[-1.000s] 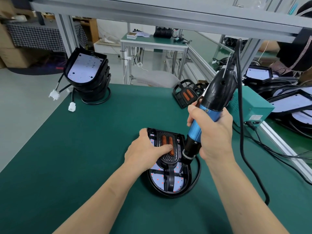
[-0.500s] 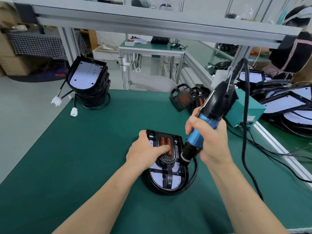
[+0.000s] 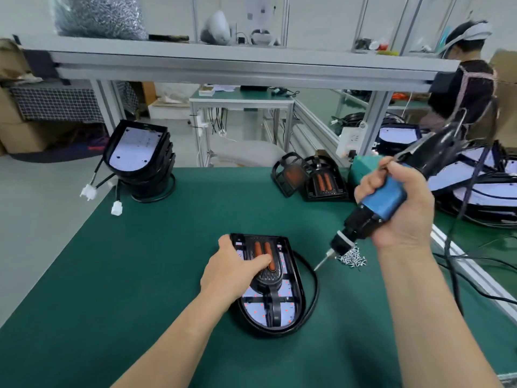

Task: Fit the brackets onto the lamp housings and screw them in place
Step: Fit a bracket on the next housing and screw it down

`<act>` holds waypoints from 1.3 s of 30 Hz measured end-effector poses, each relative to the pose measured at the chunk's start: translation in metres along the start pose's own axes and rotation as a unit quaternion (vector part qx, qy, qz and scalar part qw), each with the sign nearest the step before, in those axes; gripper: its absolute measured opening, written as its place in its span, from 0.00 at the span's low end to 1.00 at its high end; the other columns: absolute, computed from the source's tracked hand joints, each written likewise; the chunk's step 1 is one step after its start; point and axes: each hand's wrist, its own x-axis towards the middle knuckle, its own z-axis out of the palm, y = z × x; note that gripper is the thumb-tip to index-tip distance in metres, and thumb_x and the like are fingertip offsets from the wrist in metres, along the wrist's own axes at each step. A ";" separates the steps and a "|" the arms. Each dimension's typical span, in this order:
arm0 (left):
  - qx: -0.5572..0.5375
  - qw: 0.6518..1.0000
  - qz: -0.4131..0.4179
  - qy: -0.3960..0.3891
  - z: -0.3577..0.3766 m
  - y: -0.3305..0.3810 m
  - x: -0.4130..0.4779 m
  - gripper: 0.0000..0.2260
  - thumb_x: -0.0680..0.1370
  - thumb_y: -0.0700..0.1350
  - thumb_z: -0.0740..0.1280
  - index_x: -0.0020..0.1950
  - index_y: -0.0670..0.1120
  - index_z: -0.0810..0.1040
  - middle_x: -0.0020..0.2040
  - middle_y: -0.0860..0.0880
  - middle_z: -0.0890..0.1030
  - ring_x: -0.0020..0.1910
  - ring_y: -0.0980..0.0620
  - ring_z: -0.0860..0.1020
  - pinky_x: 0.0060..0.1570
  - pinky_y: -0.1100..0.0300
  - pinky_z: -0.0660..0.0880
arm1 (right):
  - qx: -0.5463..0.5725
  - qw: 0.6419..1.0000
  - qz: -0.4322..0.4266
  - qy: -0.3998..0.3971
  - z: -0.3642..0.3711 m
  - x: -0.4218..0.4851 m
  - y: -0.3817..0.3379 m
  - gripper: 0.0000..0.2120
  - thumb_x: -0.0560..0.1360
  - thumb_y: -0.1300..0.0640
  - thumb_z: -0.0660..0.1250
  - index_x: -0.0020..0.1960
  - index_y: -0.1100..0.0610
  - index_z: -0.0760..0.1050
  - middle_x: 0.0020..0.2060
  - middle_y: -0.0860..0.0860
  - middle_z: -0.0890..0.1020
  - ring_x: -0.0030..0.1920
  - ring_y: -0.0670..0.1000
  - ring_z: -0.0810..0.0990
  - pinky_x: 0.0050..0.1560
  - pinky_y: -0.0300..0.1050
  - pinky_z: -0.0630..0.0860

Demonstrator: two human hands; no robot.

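Black lamp housing (image 3: 289, 305) lies lengthwise away from the viewer, rounded end nearest, white board inside. Left grip (image 3: 232, 273), fingers flat, presses its bracket (image 3: 269, 276); right grip (image 3: 404, 212) clasps the blue screwdriver (image 3: 383, 199).

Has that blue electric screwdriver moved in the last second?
Yes. The screwdriver left the lamp housing at its right edge and swung right, its tip now beside the screw pile.
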 end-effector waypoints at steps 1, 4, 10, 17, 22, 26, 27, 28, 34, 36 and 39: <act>0.002 1.000 -0.004 0.001 0.001 -0.001 -0.002 0.34 0.59 0.67 0.70 0.59 0.54 0.67 0.50 0.57 0.80 0.51 0.50 0.79 0.56 0.50 0.77 | 0.004 0.999 0.005 0.037 -0.014 0.002 -0.003 0.02 0.72 0.57 0.63 0.43 0.56 0.73 0.29 0.48 0.72 0.30 0.47 0.69 0.34 0.38 0.67; 0.050 0.999 0.003 0.002 0.001 -0.001 -0.004 0.39 0.64 0.70 0.68 0.68 0.51 0.65 0.60 0.52 0.78 0.58 0.47 0.77 0.60 0.49 0.75 | 0.028 0.990 0.037 0.132 -0.061 0.002 -0.001 0.07 0.77 0.56 0.62 0.40 0.54 0.74 0.31 0.47 0.72 0.31 0.46 0.70 0.36 0.38 0.67; 0.237 0.930 0.240 0.147 0.010 0.040 0.007 0.27 0.75 0.61 0.68 0.70 0.49 0.72 0.60 0.48 0.74 0.60 0.45 0.69 0.60 0.51 0.66 | 0.155 0.970 0.099 0.161 -0.139 -0.009 0.026 0.06 0.74 0.53 0.66 0.39 0.52 0.76 0.31 0.43 0.72 0.31 0.43 0.71 0.36 0.35 0.72; 0.276 0.903 0.301 -0.133 0.084 0.103 0.048 0.08 0.77 0.39 0.68 0.52 0.48 0.84 0.54 0.47 0.84 0.54 0.44 0.79 0.55 0.51 0.78 | 0.156 0.967 0.105 0.174 -0.156 -0.002 0.031 0.04 0.68 0.53 0.70 0.39 0.52 0.76 0.32 0.43 0.72 0.31 0.43 0.72 0.36 0.37 0.74; 0.267 0.925 0.222 -0.153 0.127 0.106 0.080 0.06 0.78 0.40 0.70 0.53 0.41 0.83 0.52 0.43 0.84 0.48 0.43 0.80 0.52 0.49 0.80 | 0.139 0.968 0.097 0.183 -0.158 -0.001 0.031 0.04 0.71 0.52 0.68 0.40 0.51 0.75 0.31 0.42 0.72 0.31 0.43 0.72 0.39 0.36 0.74; 0.264 0.926 0.202 -0.178 0.140 0.107 0.088 0.09 0.77 0.46 0.73 0.53 0.41 0.83 0.50 0.44 0.84 0.49 0.43 0.82 0.52 0.50 0.81 | 0.130 0.969 0.096 0.185 -0.158 -0.001 0.031 0.05 0.67 0.52 0.70 0.40 0.51 0.76 0.32 0.42 0.72 0.31 0.43 0.72 0.42 0.36 0.71; 0.269 0.923 0.205 -0.184 0.142 0.107 0.088 0.08 0.77 0.45 0.73 0.52 0.41 0.83 0.51 0.44 0.84 0.49 0.43 0.82 0.52 0.49 0.81 | 0.128 0.970 0.095 0.185 -0.158 -0.001 0.031 0.05 0.67 0.52 0.70 0.40 0.51 0.76 0.32 0.42 0.72 0.31 0.43 0.72 0.45 0.36 0.70; 0.275 0.919 0.210 -0.189 0.143 0.107 0.088 0.06 0.77 0.42 0.72 0.52 0.41 0.83 0.51 0.44 0.84 0.48 0.43 0.82 0.52 0.49 0.81 | 0.125 0.970 0.095 0.188 -0.158 -0.001 0.031 0.05 0.68 0.52 0.69 0.40 0.51 0.75 0.32 0.42 0.72 0.31 0.43 0.72 0.48 0.37 0.67; 0.333 0.880 0.281 -0.189 0.139 0.107 0.076 0.11 0.76 0.31 0.62 0.53 0.39 0.81 0.45 0.44 0.79 0.40 0.44 0.74 0.40 0.52 0.75 | 0.126 0.967 0.097 0.197 -0.159 -0.002 0.035 0.08 0.78 0.51 0.62 0.42 0.51 0.74 0.31 0.43 0.71 0.31 0.43 0.71 0.49 0.37 0.64; 0.340 0.870 0.299 -0.196 0.136 0.107 0.073 0.13 0.75 0.30 0.62 0.55 0.40 0.81 0.50 0.43 0.81 0.45 0.43 0.76 0.46 0.50 0.78 | 0.120 0.968 0.097 0.197 -0.159 -0.001 0.035 0.08 0.78 0.51 0.62 0.42 0.51 0.74 0.32 0.42 0.71 0.31 0.43 0.71 0.49 0.37 0.64; 0.355 0.855 0.322 -0.198 0.133 0.108 0.068 0.13 0.75 0.30 0.62 0.55 0.39 0.80 0.53 0.41 0.81 0.51 0.40 0.79 0.50 0.48 0.80 | 0.117 0.969 0.097 0.196 -0.160 -0.001 0.037 0.08 0.77 0.51 0.62 0.42 0.51 0.75 0.31 0.42 0.71 0.31 0.43 0.71 0.48 0.37 0.65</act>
